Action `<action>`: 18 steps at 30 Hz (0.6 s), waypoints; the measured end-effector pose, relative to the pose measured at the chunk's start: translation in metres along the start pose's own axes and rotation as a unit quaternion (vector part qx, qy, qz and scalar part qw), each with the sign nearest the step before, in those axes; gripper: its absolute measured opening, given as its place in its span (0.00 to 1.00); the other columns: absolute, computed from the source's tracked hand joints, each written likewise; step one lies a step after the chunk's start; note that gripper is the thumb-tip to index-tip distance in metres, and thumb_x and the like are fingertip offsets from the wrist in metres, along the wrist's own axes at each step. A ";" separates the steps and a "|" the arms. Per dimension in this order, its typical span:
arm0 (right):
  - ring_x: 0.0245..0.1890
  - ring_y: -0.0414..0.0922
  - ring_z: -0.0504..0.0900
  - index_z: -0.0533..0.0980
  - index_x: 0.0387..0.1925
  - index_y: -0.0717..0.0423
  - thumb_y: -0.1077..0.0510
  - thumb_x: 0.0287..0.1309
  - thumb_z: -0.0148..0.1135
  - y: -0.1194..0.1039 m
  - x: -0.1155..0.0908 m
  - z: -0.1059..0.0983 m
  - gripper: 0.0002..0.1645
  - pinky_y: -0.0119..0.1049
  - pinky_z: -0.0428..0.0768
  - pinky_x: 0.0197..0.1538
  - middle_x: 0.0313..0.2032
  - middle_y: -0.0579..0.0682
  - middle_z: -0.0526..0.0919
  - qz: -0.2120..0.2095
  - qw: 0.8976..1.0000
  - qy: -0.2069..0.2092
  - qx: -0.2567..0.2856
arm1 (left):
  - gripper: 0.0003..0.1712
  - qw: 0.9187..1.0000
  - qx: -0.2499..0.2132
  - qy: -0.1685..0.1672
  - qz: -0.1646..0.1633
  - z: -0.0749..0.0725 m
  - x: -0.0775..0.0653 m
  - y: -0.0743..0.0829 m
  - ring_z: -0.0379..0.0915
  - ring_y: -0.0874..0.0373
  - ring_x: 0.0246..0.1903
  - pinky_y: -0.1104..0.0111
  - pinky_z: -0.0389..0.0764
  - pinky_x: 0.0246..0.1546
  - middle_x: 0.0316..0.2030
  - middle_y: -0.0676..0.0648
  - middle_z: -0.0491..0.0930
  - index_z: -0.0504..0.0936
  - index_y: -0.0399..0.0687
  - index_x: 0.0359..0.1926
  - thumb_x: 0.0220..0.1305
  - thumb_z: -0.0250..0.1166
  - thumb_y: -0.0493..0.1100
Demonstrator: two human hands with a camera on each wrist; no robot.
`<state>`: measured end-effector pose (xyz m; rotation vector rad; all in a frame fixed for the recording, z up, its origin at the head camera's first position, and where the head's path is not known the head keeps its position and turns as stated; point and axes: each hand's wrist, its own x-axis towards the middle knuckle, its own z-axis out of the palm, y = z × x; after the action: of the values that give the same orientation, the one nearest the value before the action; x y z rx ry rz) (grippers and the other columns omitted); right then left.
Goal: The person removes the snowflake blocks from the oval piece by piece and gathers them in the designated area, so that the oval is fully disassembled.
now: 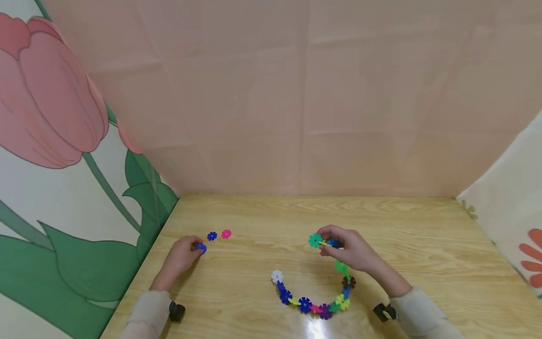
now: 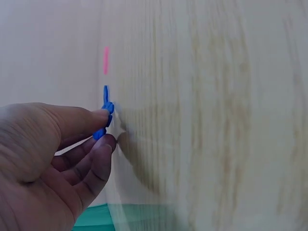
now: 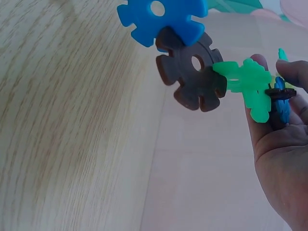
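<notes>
My left hand [image 1: 183,256] pinches a blue flower-shaped disc [image 1: 201,248] between thumb and fingers, close over the table at the left. Just beyond it lie a second blue disc [image 1: 212,236] and a pink disc [image 1: 226,234]. My right hand [image 1: 349,247] grips the upper end of a curved chain of interlocked notched discs, with a teal disc [image 1: 314,240] sticking out past the fingertips. From that hand the chain runs down through a brown disc [image 3: 192,72] and a purple disc [image 1: 325,311], then curves left to a white disc [image 1: 277,276] at its other end.
The wooden table [image 1: 250,292] meets a pinkish cloth backdrop [image 1: 296,117] at its back edge. A tulip-printed panel [image 1: 63,94] borders the left side, and a white flower-printed cloth [image 1: 508,202] the right. Each wrist wears a small black device.
</notes>
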<state>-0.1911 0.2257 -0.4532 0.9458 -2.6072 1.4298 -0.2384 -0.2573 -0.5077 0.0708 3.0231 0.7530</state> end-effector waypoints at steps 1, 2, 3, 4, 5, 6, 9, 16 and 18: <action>0.35 0.39 0.87 0.76 0.56 0.58 0.64 0.68 0.63 0.000 0.000 0.000 0.16 0.34 0.86 0.39 0.38 0.48 0.87 0.000 1.000 0.000 -0.001 | 0.13 1.000 0.002 0.003 0.000 0.000 0.000 0.000 0.79 0.47 0.44 0.51 0.80 0.49 0.43 0.41 0.83 0.83 0.36 0.49 0.66 0.69 0.36; 0.34 0.40 0.88 0.76 0.56 0.58 0.63 0.68 0.63 0.000 0.001 0.000 0.16 0.34 0.86 0.38 0.38 0.47 0.87 0.002 1.000 -0.002 0.002 | 0.13 1.000 0.004 0.006 0.000 -0.001 0.000 0.001 0.79 0.47 0.44 0.51 0.80 0.48 0.43 0.41 0.82 0.83 0.35 0.49 0.65 0.69 0.36; 0.34 0.42 0.88 0.76 0.56 0.59 0.63 0.68 0.63 0.000 0.001 0.000 0.16 0.35 0.86 0.38 0.38 0.48 0.87 0.004 1.000 -0.003 0.005 | 0.13 1.000 0.008 0.009 0.000 -0.001 0.000 0.001 0.79 0.47 0.43 0.52 0.80 0.48 0.42 0.41 0.82 0.83 0.35 0.49 0.65 0.69 0.36; 0.34 0.44 0.88 0.76 0.56 0.59 0.63 0.68 0.63 0.000 0.001 0.000 0.16 0.36 0.86 0.38 0.38 0.48 0.87 0.007 1.000 -0.004 0.008 | 0.13 1.000 0.010 0.012 0.001 -0.001 0.000 0.001 0.79 0.47 0.43 0.52 0.81 0.48 0.42 0.41 0.82 0.83 0.35 0.49 0.65 0.69 0.36; 0.34 0.46 0.88 0.76 0.56 0.59 0.63 0.68 0.63 0.000 0.000 -0.001 0.16 0.37 0.87 0.38 0.38 0.48 0.87 0.010 1.000 -0.005 0.012 | 0.13 1.000 0.012 0.016 0.003 -0.001 0.000 0.001 0.79 0.47 0.43 0.52 0.81 0.47 0.41 0.41 0.82 0.83 0.35 0.48 0.64 0.70 0.36; 0.33 0.48 0.88 0.76 0.56 0.59 0.63 0.68 0.63 0.000 0.000 -0.001 0.16 0.39 0.87 0.37 0.38 0.49 0.86 0.011 1.000 -0.005 0.016 | 0.13 1.000 0.015 0.020 0.006 -0.001 0.000 0.000 0.79 0.47 0.42 0.52 0.81 0.47 0.41 0.40 0.82 0.83 0.34 0.48 0.64 0.70 0.36; 0.33 0.48 0.88 0.77 0.56 0.60 0.64 0.68 0.63 0.000 0.000 -0.001 0.16 0.41 0.87 0.37 0.38 0.49 0.86 0.013 1.000 -0.004 0.024 | 0.14 0.999 0.019 0.029 0.014 -0.001 0.000 -0.001 0.79 0.45 0.43 0.51 0.81 0.47 0.41 0.39 0.81 0.83 0.33 0.48 0.64 0.71 0.36; 0.34 0.40 0.87 0.76 0.57 0.60 0.65 0.68 0.62 0.000 0.000 0.003 0.17 0.37 0.87 0.38 0.38 0.49 0.86 0.016 0.999 -0.015 0.033 | 0.18 0.999 0.019 0.050 -0.007 0.000 -0.001 0.003 0.78 0.42 0.47 0.50 0.80 0.50 0.46 0.36 0.80 0.80 0.31 0.53 0.66 0.69 0.38; 0.34 0.40 0.87 0.76 0.57 0.60 0.64 0.68 0.62 0.000 0.000 0.004 0.17 0.37 0.87 0.38 0.38 0.50 0.86 0.018 0.999 -0.016 0.034 | 0.19 0.998 0.013 0.062 -0.008 0.000 -0.003 0.009 0.78 0.42 0.48 0.49 0.80 0.50 0.48 0.36 0.80 0.80 0.32 0.53 0.68 0.68 0.40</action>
<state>-0.1897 0.2228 -0.4556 0.9420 -2.6265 1.5334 -0.2352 -0.2500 -0.5035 0.0011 3.1461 0.7434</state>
